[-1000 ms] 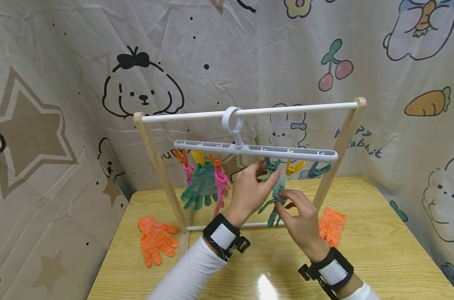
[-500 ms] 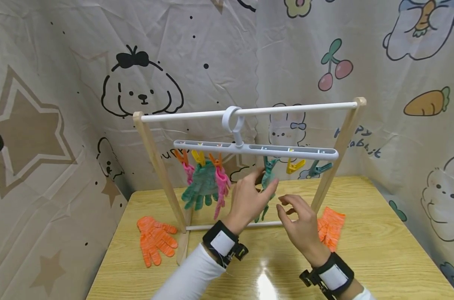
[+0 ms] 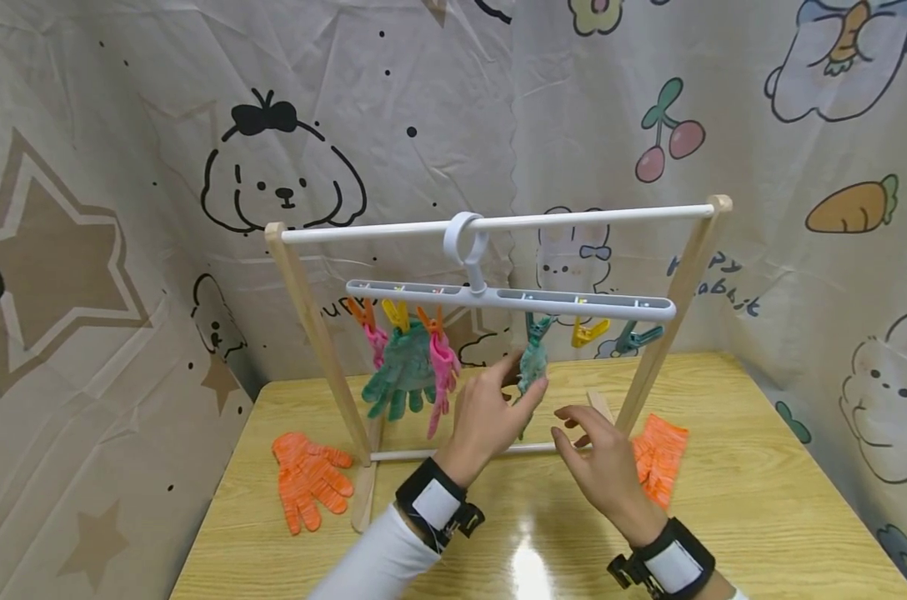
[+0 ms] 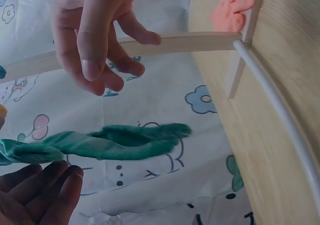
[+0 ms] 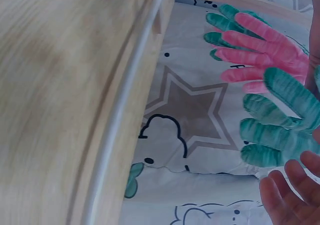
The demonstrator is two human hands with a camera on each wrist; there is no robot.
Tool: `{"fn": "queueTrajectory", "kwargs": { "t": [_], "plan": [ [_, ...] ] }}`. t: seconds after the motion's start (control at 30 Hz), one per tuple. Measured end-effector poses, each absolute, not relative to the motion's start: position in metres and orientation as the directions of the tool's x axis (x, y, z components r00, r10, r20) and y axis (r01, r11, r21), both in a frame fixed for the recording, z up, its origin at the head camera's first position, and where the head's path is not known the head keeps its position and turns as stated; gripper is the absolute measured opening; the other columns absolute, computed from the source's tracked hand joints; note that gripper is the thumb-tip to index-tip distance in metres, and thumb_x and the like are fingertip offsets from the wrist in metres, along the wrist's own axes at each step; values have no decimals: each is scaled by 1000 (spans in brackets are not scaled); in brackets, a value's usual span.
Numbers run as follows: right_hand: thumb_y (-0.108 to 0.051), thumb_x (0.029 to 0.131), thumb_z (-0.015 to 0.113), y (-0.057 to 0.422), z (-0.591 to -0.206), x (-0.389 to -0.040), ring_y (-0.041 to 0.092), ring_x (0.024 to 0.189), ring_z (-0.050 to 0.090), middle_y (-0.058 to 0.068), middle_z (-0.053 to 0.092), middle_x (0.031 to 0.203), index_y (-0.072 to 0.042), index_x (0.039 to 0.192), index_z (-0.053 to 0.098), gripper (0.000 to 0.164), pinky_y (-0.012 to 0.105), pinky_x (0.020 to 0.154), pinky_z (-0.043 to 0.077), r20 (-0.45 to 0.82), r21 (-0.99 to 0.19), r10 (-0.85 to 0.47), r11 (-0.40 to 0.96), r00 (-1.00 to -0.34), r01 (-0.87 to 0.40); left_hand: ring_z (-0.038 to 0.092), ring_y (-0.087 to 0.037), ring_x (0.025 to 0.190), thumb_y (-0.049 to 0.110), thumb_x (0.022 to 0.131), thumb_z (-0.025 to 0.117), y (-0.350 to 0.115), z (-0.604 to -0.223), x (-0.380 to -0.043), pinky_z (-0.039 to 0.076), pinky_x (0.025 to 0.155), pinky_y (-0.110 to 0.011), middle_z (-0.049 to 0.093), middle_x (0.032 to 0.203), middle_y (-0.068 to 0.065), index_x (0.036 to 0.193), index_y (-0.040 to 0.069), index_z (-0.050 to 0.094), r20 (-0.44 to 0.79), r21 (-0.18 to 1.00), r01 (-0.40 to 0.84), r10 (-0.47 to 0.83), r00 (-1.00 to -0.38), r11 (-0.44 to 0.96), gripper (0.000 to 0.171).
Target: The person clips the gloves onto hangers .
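Observation:
A green glove (image 3: pixel 533 367) hangs from a dark green clip (image 3: pixel 538 327) under the right half of a grey hanger (image 3: pixel 573 303). My left hand (image 3: pixel 487 417) is just beside it on the left; in the left wrist view its loosely bent fingers (image 4: pixel 62 190) lie at the glove's upper part without gripping it. Whether they touch is unclear. Lower right, my right hand (image 3: pixel 607 467) is apart from the glove, fingers loosely bent and holding nothing. In the right wrist view the green glove (image 5: pixel 285 130) spreads its fingers near my right fingertips (image 5: pixel 295 185).
The hanger hooks over a white rod on a wooden frame (image 3: pixel 311 333). Its left half carries a pink glove (image 3: pixel 443 371) and another green glove (image 3: pixel 401 371). A yellow clip (image 3: pixel 590 333) and a teal clip (image 3: pixel 637 337) hang right. Orange gloves (image 3: pixel 311 479) (image 3: pixel 659 458) lie on the table.
My right hand has let go of the green glove and moved down, away from it. My left hand has lowered slightly. The glove has swung left and now hangs from its clip.

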State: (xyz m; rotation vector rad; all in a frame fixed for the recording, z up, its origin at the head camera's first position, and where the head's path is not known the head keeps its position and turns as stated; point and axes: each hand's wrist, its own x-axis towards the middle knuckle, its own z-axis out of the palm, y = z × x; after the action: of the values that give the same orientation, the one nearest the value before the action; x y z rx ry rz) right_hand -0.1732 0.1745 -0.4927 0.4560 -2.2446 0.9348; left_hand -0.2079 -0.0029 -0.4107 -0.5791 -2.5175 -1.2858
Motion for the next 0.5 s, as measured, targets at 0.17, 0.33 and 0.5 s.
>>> {"fn": "queueTrajectory", "kwargs": {
  "t": [0.17,0.33,0.5],
  "plan": [
    [-3,85,78,178,-501,-168,21,84,68,8,73,102,-7,106,71,23,26,61,57,630,-516,-79,701,-772,-493,74,-21,105,44,97,63,-5,-422,-204,61,78,-34,76,117,-10,134,12,63,396,728,455,227,-890,513,49],
    [-7,86,78,183,-511,-163,18,82,68,6,74,102,-9,106,71,21,24,61,56,569,-519,-98,728,-817,-448,74,-21,105,46,97,64,-8,-434,-199,61,80,-34,75,119,-11,134,11,63,385,730,438,215,-898,524,51],
    [-10,87,78,185,-520,-158,18,83,68,4,74,101,-11,105,71,19,23,60,54,528,-519,-111,743,-842,-423,74,-21,105,45,96,65,-13,-441,-195,60,77,-28,75,119,-10,132,12,65,379,714,429,209,-902,553,49]
  ]
}}
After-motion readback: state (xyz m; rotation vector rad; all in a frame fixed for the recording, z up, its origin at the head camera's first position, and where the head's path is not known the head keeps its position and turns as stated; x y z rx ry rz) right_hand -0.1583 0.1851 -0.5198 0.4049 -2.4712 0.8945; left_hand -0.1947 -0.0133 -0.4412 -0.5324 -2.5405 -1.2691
